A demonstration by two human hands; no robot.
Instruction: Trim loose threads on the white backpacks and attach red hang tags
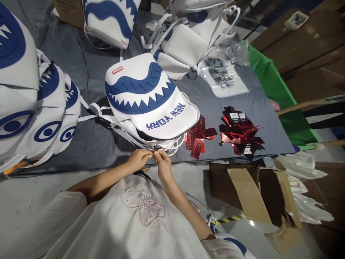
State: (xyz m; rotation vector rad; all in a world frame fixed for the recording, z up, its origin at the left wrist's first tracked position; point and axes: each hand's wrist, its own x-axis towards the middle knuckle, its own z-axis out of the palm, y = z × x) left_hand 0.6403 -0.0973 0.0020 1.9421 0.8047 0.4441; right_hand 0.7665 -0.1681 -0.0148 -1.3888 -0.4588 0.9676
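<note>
A white backpack (151, 97) with a blue shark mouth and "NEW YORK" lettering lies at the near edge of the grey-covered table. My left hand (139, 159) and my right hand (163, 162) meet at its near side, fingertips pinched close together. Between them runs a thin white drawstring (172, 147) from the bag's opening, with a dark piece beside it. The right fingers appear closed on this cord. What the left fingers pinch is too small to make out. Red and black hang tags (195, 138) lie just right of the bag.
More tags (239, 131) form a second pile to the right. Similar white bags (45, 122) stand at left, others (185, 43) at the back. Clear plastic packaging (223, 77) lies behind the tags. An opened cardboard box (248, 194) sits on the floor, below the table's edge.
</note>
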